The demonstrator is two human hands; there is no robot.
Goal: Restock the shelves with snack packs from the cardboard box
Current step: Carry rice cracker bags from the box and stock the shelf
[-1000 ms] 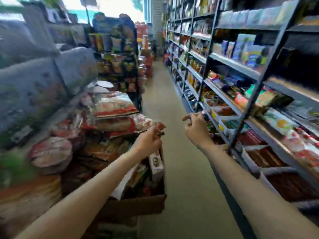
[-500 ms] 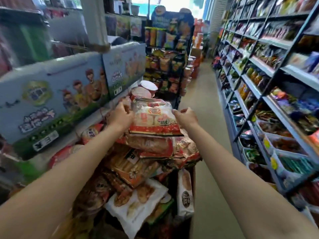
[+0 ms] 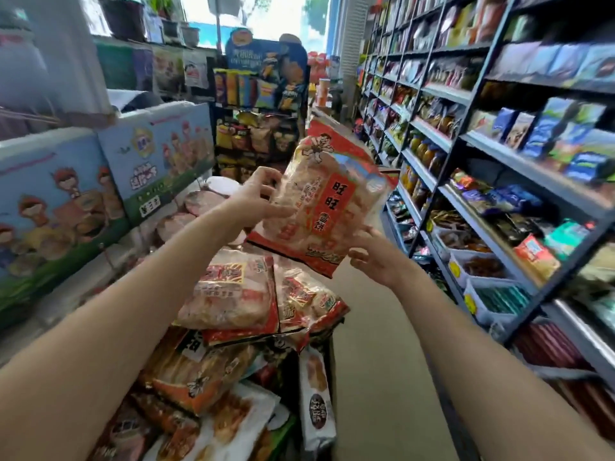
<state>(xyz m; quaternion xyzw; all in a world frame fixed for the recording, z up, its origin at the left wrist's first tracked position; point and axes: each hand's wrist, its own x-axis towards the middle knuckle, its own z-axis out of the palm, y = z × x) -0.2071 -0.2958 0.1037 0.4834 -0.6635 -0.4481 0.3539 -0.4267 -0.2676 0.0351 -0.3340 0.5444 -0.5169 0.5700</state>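
Half a second before, the rice cracker pack (image 3: pixel 327 207) lay flat on top of the pile; now it was lifted in the air above the pile, between both hands. The left hand (image 3: pixel 258 197) grasped its left edge with curled fingers, and the right hand (image 3: pixel 374 257) held its lower right corner from below. The pack stood almost upright, its long axis tilted, with the top leaning toward the shelves (image 3: pixel 492 151) on the right and the printed face toward the camera. It was a glossy plastic bag, red at the borders and transparent in the middle, with pale round crackers inside. Similar crinkled packs (image 3: pixel 233 291) were heaped below it.
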